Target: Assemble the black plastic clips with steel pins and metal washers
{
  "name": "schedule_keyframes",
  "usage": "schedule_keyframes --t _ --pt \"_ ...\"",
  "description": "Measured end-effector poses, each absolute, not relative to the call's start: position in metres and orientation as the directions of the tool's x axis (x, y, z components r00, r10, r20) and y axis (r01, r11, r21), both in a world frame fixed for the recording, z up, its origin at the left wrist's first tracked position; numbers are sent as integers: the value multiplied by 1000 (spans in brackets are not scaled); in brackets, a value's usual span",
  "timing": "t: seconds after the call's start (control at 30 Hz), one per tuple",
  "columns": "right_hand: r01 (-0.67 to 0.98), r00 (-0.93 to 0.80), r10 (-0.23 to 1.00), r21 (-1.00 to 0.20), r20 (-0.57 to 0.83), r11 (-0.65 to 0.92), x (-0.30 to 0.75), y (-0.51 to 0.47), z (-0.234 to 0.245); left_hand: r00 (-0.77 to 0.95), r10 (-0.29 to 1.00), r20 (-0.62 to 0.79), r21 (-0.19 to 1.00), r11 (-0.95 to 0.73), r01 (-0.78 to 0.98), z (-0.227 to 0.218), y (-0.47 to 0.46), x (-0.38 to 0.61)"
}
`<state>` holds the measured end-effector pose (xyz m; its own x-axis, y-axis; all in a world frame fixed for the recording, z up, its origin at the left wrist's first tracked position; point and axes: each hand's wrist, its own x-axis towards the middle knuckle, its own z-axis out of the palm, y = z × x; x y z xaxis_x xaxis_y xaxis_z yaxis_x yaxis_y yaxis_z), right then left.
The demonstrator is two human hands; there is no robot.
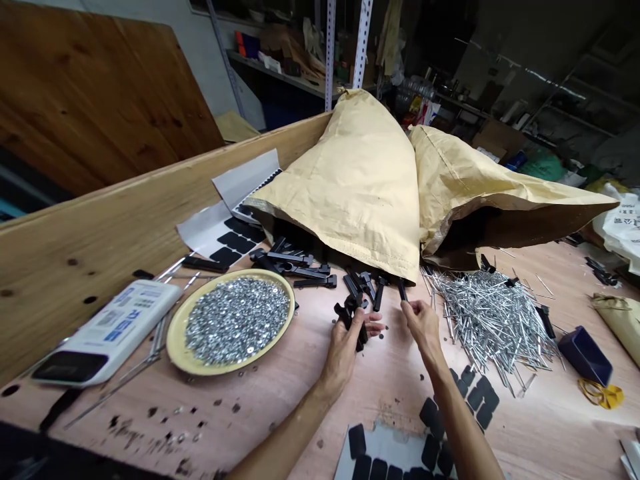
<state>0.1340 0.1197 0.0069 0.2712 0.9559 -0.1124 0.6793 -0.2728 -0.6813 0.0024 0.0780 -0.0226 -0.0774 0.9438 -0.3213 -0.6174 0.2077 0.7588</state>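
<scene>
My left hand [350,337] is closed around a bunch of black plastic parts [350,313], held just above the wooden table [280,400]. My right hand [421,320] pinches the end of another black plastic part [403,290] that sticks out from under the tan sack [360,187]. More black parts [295,263] spill from the sack's mouth. A heap of thin metal pins [490,320] lies right of my right hand.
A yellow dish [181,353] full of small silver washers sits at the left, beside a white device [107,330]. Sheets of black adhesive pads [440,427] lie near me and at the back left. A dark blue tray [585,355] and yellow rubber bands [603,393] are at the right. A wooden wall [125,220] borders the left.
</scene>
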Motion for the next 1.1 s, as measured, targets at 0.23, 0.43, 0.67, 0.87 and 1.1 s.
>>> schedule_keyframes --t 0.23,0.43,0.67,0.87,1.1 --pt "539 -118 977 -838 -178 -87 113 69 16 156 877 -454 495 395 -774 -19 79 0" --pt "781 159 986 -604 -56 -160 98 138 1 -125 884 -451 580 184 -793 -23 89 -8" --pt "734 78 994 -680 80 -3 98 100 2 -130 889 -440 599 183 -780 -22 86 -3" --pt "664 -229 967 -708 111 239 102 88 -7 -199 890 -410 611 106 -784 -23 84 -2" --pt "919 -31 996 -389 86 63 95 146 -22 -273 870 -410 694 104 -713 -26 88 -4"
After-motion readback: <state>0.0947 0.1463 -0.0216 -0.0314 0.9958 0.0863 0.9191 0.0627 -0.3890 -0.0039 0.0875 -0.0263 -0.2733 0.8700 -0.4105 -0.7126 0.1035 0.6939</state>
